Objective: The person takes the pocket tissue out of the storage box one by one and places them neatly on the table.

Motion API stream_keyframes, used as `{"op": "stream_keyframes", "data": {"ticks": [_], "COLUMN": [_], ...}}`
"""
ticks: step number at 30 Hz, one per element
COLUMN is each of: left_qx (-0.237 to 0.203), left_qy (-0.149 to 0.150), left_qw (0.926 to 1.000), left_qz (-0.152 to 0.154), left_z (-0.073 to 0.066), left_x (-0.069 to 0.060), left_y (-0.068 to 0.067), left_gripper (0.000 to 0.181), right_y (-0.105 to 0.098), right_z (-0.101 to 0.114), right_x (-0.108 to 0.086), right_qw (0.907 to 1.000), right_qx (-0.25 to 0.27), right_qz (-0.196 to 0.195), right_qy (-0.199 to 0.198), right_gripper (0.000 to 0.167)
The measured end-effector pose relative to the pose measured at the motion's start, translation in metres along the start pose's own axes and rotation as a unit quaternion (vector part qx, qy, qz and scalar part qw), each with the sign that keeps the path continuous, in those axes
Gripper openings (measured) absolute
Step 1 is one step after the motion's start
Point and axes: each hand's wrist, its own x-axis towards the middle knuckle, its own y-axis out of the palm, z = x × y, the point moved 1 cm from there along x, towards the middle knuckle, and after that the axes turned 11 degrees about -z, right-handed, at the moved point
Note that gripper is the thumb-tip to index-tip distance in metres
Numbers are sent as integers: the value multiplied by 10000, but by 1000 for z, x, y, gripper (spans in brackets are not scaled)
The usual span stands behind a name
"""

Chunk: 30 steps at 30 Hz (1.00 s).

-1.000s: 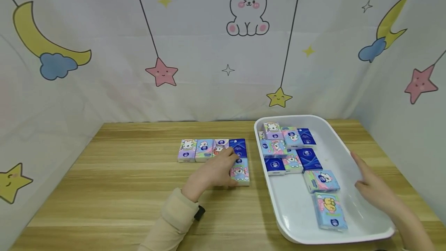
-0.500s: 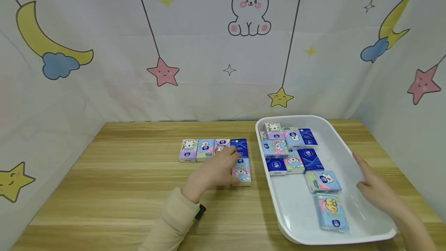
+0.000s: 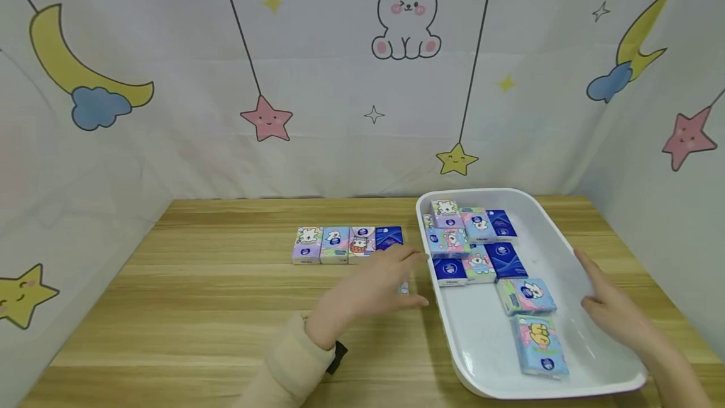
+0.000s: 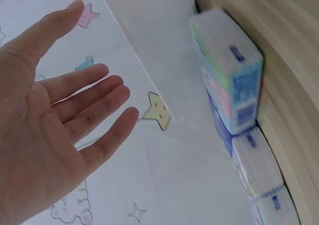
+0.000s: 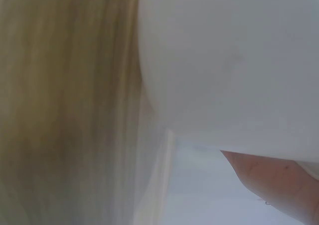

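Note:
My left hand (image 3: 368, 285) hovers over the table beside the white tray, fingers apart and nothing held. In the left wrist view its palm (image 4: 55, 120) and spread fingers show plainly. Partly hidden beneath that hand lies a pastel tissue pack (image 3: 403, 288), just in front of a dark blue tissue pack (image 3: 389, 236). Left of the blue one, a row continues with a drum-picture tissue pack (image 3: 362, 243) and two more pastel packs. On the tray's right side, my right hand (image 3: 620, 320) holds the rim (image 3: 557, 235), thumb inside. The right wrist view shows one finger (image 5: 271, 180) at the tray wall.
Several tissue packs are stacked at the tray's back left, among them a dark blue pack (image 3: 506, 260). Toward its front lie a blue-green pack (image 3: 527, 296) and a duck-picture pack (image 3: 540, 345). A printed curtain (image 3: 317, 162) stands behind the wooden table (image 3: 187, 307).
My left hand has let go of the pastel tissue pack and moved right toward the tray, its fingers spreading. The right hand stays on the tray rim.

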Motion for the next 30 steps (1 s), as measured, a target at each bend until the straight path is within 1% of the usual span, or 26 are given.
{"op": "stream_keyframes", "data": {"ticks": [4, 7, 13, 18, 19, 22, 23, 27, 30], "left_qx": [68, 164, 380, 606, 633, 732, 728, 670, 715], "left_qy": [383, 655, 947, 1030, 1033, 1056, 1043, 963, 920], "left_qw": [9992, 9977, 9945, 9917, 9911, 9887, 9878, 9849, 9828], "left_qz": [-18, 57, 231, 464, 552, 776, 893, 1272, 1429], "left_z": [-17, -31, -61, -84, -89, -100, -104, -114, -120], "left_x": [2, 4, 9, 15, 17, 26, 29, 42, 49], "left_y": [4, 11, 28, 37, 38, 44, 45, 51, 54], "left_gripper": [65, 61, 56, 56, 57, 56, 55, 53, 54], "right_y": [1, 0, 0, 0, 0, -1, -1, -1, -1], "right_z": [0, 1, 3, 1, 1, -1, -1, -1, -1], "right_x": [1, 1, 1, 0, 0, -1, -1, 0, 0], "right_qw": [9999, 9999, 9998, 10000, 10000, 9998, 9997, 9996, 9995], "right_qx": [-47, -112, -198, -80, -71, -99, -137, -212, -235], "right_qz": [-65, -84, -7, -40, -56, -123, -145, -130, -129], "right_qy": [-64, -67, 29, -14, -27, -95, -107, -104, -154], "right_gripper": [85, 85, 85, 85, 85, 84, 84, 84, 85]}}
